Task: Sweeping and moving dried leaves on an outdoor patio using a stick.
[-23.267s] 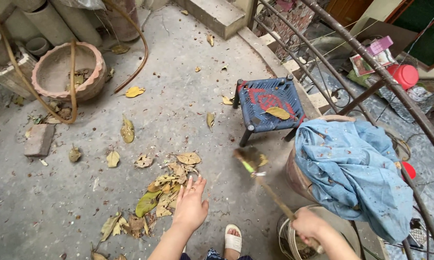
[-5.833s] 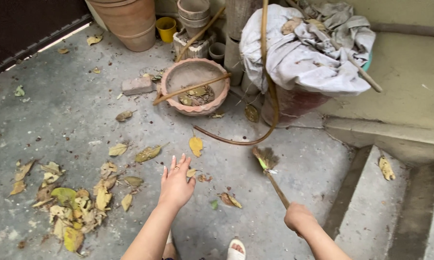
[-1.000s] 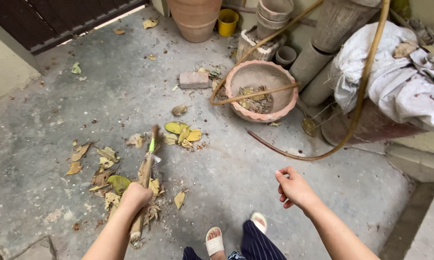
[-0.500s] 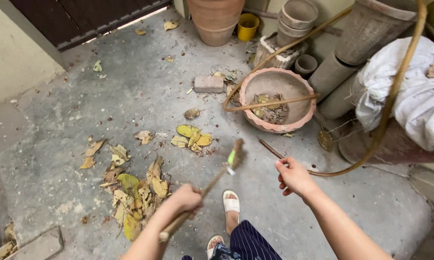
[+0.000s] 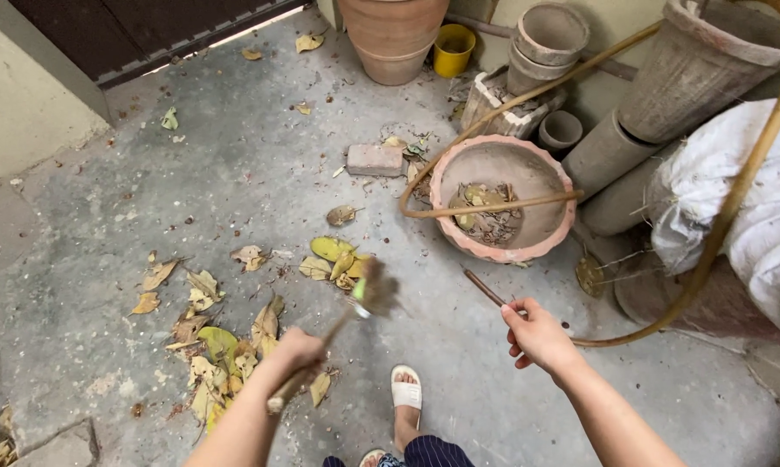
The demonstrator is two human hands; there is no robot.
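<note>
Left hand at lower centre-left, fingers wrapped tight around broom handle; blurred broom head at frame centre, just beside yellow leaves. Right hand right of centre, empty, fingers loosely curled.

Grey speckled floor; yellow, tan and green leaves; a brown broom with a green band; a pink-rimmed bowl pot; a small yellow pot; a white sandal; dark pinstriped trousers.

The left hand is closed in a fist, the right hand loosely curled with bent fingers.
</note>
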